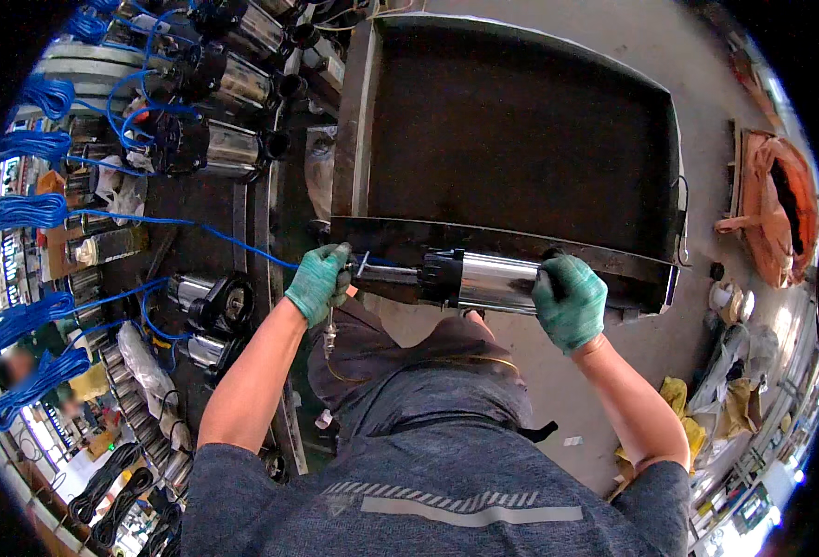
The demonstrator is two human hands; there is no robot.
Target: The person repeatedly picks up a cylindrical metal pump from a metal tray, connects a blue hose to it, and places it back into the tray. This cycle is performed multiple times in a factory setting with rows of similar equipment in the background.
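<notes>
Two gloved hands are holding a shiny pump (483, 280) across the near rim of the dark tray (521, 139), left hand (317, 281) gripping its 9 o'clock end, right hand (571, 302) wrapping its 3 o'clock end, and the smooth steel could be slipping if either loosens.

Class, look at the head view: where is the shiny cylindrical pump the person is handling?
The cylindrical pump lies sideways at picture centre, against the near rim of the dark metal tray, between the gloved left hand and right hand.
</notes>
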